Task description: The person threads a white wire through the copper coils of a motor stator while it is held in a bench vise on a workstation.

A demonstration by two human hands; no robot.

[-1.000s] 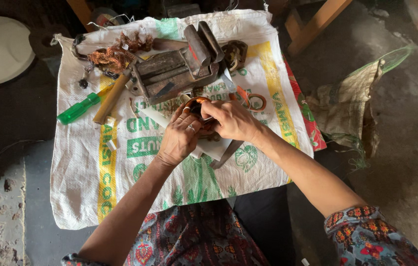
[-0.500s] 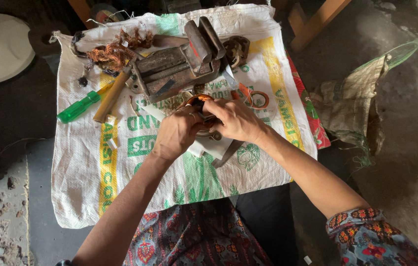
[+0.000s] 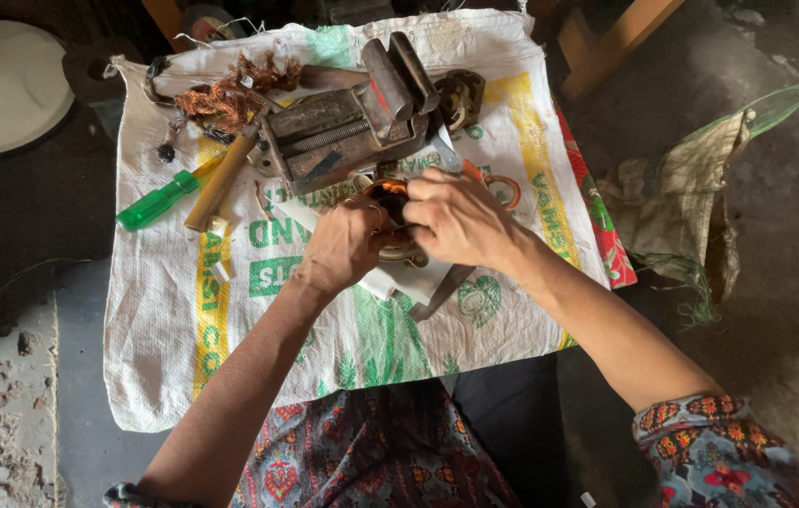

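Observation:
My left hand (image 3: 348, 243) and my right hand (image 3: 451, 218) close together around a small round part wound with copper wire (image 3: 388, 196), held just above a white woven sack (image 3: 324, 320) spread on the floor. Most of the part is hidden by my fingers. A white sheet piece (image 3: 397, 280) lies under my hands. Just beyond them sits a rusty metal bench vise (image 3: 352, 122).
A green-handled screwdriver (image 3: 157, 202) and a wooden-handled hammer (image 3: 221, 179) lie left of the vise, near a tangle of copper wire (image 3: 230, 94). A round white disc (image 3: 0, 85) is at far left. A cloth bag (image 3: 691, 198) lies at right. Broken concrete is at bottom left.
Both hands stay on the copper-wound part and have shifted slightly toward the vise; the view has moved a little.

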